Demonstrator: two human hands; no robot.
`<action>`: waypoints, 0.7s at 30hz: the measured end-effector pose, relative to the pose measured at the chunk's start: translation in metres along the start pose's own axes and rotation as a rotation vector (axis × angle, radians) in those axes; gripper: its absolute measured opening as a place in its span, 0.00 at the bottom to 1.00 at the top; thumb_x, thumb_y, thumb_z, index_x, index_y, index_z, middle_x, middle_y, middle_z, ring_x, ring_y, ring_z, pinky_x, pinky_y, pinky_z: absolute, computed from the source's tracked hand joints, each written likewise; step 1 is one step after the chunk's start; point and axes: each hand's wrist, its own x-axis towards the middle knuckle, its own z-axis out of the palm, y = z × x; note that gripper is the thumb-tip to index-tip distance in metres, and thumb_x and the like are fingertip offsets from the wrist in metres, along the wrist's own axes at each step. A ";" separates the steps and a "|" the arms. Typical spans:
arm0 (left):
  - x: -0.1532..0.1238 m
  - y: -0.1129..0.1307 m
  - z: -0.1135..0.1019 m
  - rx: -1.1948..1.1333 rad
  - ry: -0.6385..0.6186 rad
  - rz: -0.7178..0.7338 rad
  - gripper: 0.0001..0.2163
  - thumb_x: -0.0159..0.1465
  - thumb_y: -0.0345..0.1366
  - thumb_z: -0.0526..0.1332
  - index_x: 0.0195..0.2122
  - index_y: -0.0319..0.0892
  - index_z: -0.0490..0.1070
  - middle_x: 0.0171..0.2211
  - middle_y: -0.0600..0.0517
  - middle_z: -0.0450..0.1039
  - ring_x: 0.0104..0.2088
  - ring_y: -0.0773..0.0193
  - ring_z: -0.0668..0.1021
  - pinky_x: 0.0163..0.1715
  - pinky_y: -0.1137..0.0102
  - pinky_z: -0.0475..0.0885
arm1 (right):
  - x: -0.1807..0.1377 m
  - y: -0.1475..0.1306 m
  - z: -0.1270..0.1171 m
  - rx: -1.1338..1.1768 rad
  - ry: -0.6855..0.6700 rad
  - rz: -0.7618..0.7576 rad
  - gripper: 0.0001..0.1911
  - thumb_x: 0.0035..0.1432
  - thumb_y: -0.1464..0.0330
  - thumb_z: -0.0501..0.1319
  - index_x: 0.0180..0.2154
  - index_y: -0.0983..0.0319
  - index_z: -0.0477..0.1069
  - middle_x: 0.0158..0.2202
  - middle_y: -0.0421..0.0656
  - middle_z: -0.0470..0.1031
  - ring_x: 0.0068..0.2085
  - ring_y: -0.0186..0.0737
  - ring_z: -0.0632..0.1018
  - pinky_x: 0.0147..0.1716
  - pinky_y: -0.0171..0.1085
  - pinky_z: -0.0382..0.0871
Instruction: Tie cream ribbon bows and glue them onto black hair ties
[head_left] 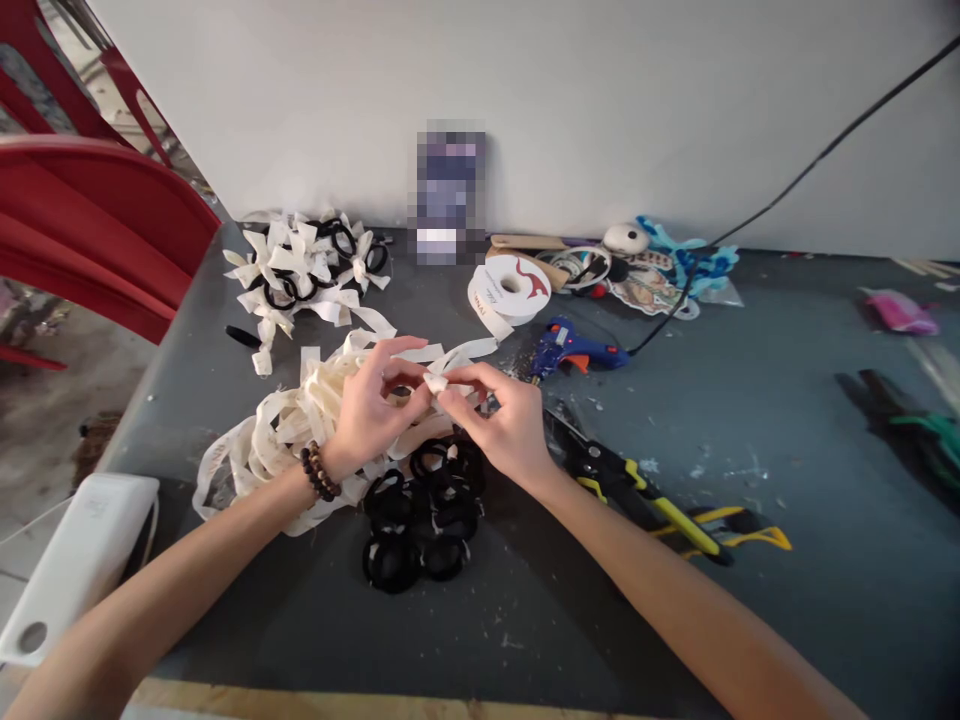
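Observation:
My left hand (375, 405) and my right hand (502, 420) meet over the middle of the dark table (750, 400), both pinching one small folded piece of cream ribbon (436, 382). A beaded bracelet (321, 472) sits on my left wrist. Under my left hand lies a heap of cut cream ribbon strips (277, 440). Just below my hands is a pile of black hair ties (424, 515).
Finished ribbon bows on hair ties (300, 265) lie at the back left. A ribbon spool (510, 288), a blue glue gun (574, 348) with its black cord, yellow-handled scissors (660, 500), craft bits, a white device (75, 560) at the left edge and red chairs (90, 230) surround the work.

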 end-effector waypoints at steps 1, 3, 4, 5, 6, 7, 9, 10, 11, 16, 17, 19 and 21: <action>0.000 0.000 0.000 -0.006 0.007 0.004 0.19 0.65 0.34 0.68 0.56 0.43 0.69 0.36 0.51 0.83 0.32 0.67 0.82 0.31 0.73 0.77 | 0.000 0.001 0.000 -0.013 0.003 -0.012 0.10 0.61 0.58 0.70 0.41 0.56 0.82 0.37 0.39 0.85 0.35 0.39 0.81 0.36 0.36 0.72; 0.000 0.000 0.000 -0.019 0.015 0.011 0.20 0.64 0.34 0.69 0.56 0.42 0.69 0.36 0.51 0.83 0.34 0.66 0.83 0.32 0.73 0.78 | 0.000 0.003 0.001 -0.044 0.009 -0.030 0.10 0.60 0.60 0.71 0.42 0.55 0.82 0.37 0.39 0.86 0.35 0.40 0.82 0.37 0.36 0.73; 0.000 -0.001 0.000 -0.020 0.023 0.014 0.21 0.63 0.34 0.69 0.56 0.43 0.69 0.36 0.52 0.82 0.34 0.66 0.83 0.33 0.73 0.78 | 0.000 0.004 0.001 -0.055 0.017 -0.030 0.08 0.61 0.61 0.70 0.41 0.55 0.82 0.37 0.39 0.86 0.35 0.39 0.82 0.37 0.36 0.72; 0.000 -0.002 0.000 -0.017 0.029 0.016 0.21 0.62 0.33 0.70 0.56 0.43 0.69 0.35 0.52 0.82 0.34 0.66 0.83 0.33 0.73 0.79 | 0.000 0.005 0.001 -0.062 0.025 -0.025 0.07 0.61 0.62 0.70 0.40 0.56 0.82 0.36 0.38 0.86 0.35 0.39 0.82 0.37 0.36 0.72; 0.000 -0.003 0.000 -0.012 0.035 0.015 0.21 0.62 0.33 0.70 0.56 0.43 0.70 0.35 0.53 0.82 0.34 0.66 0.83 0.34 0.72 0.79 | 0.000 0.005 0.002 -0.064 0.029 -0.018 0.06 0.62 0.62 0.69 0.39 0.56 0.82 0.35 0.38 0.86 0.34 0.38 0.82 0.36 0.36 0.72; 0.000 -0.004 0.000 -0.007 0.038 0.011 0.21 0.62 0.32 0.70 0.56 0.43 0.70 0.35 0.53 0.82 0.33 0.66 0.83 0.35 0.72 0.79 | 0.000 0.005 0.002 -0.061 0.030 -0.011 0.06 0.62 0.62 0.69 0.38 0.56 0.82 0.34 0.38 0.85 0.33 0.38 0.81 0.35 0.36 0.71; -0.001 -0.005 0.000 0.004 0.038 0.005 0.21 0.63 0.32 0.69 0.57 0.43 0.71 0.35 0.52 0.82 0.33 0.66 0.83 0.34 0.72 0.79 | 0.000 0.005 0.002 -0.053 0.027 -0.006 0.06 0.63 0.61 0.69 0.37 0.57 0.81 0.33 0.38 0.85 0.31 0.37 0.81 0.34 0.35 0.71; -0.001 -0.005 0.000 0.010 0.029 0.005 0.21 0.63 0.32 0.69 0.57 0.43 0.71 0.35 0.52 0.83 0.33 0.66 0.83 0.33 0.72 0.79 | 0.000 0.005 0.002 -0.055 0.024 -0.012 0.07 0.63 0.61 0.68 0.36 0.57 0.81 0.33 0.38 0.85 0.31 0.37 0.80 0.34 0.35 0.71; -0.001 -0.005 0.000 0.017 0.017 0.005 0.20 0.64 0.32 0.68 0.57 0.43 0.71 0.35 0.51 0.83 0.32 0.67 0.83 0.32 0.73 0.78 | 0.000 0.005 0.002 -0.060 0.025 -0.021 0.07 0.63 0.61 0.68 0.36 0.57 0.81 0.32 0.38 0.85 0.31 0.38 0.80 0.35 0.36 0.71; -0.002 -0.004 0.000 -0.002 0.021 0.032 0.18 0.65 0.33 0.68 0.55 0.43 0.71 0.35 0.51 0.84 0.33 0.66 0.83 0.29 0.74 0.76 | 0.001 0.006 0.000 -0.090 0.047 -0.067 0.04 0.64 0.64 0.66 0.36 0.57 0.80 0.34 0.39 0.84 0.35 0.41 0.81 0.39 0.38 0.72; -0.002 -0.005 0.000 -0.013 0.022 0.036 0.18 0.65 0.33 0.68 0.55 0.43 0.71 0.35 0.51 0.83 0.33 0.66 0.84 0.30 0.74 0.76 | 0.002 0.007 0.000 -0.092 0.043 -0.071 0.04 0.64 0.65 0.66 0.37 0.57 0.80 0.34 0.39 0.83 0.36 0.41 0.81 0.39 0.39 0.72; -0.002 -0.005 0.000 -0.035 0.020 0.032 0.19 0.65 0.33 0.69 0.56 0.43 0.70 0.35 0.51 0.83 0.34 0.65 0.84 0.30 0.73 0.77 | 0.002 0.008 0.001 -0.104 0.034 -0.082 0.05 0.65 0.65 0.64 0.37 0.57 0.79 0.34 0.40 0.83 0.36 0.42 0.81 0.39 0.40 0.71; -0.002 -0.005 0.000 -0.050 0.027 0.019 0.20 0.65 0.33 0.68 0.57 0.43 0.69 0.36 0.51 0.83 0.32 0.66 0.83 0.28 0.74 0.76 | 0.003 0.008 0.001 -0.119 0.030 -0.099 0.06 0.66 0.65 0.63 0.37 0.57 0.78 0.34 0.41 0.83 0.37 0.43 0.81 0.40 0.41 0.71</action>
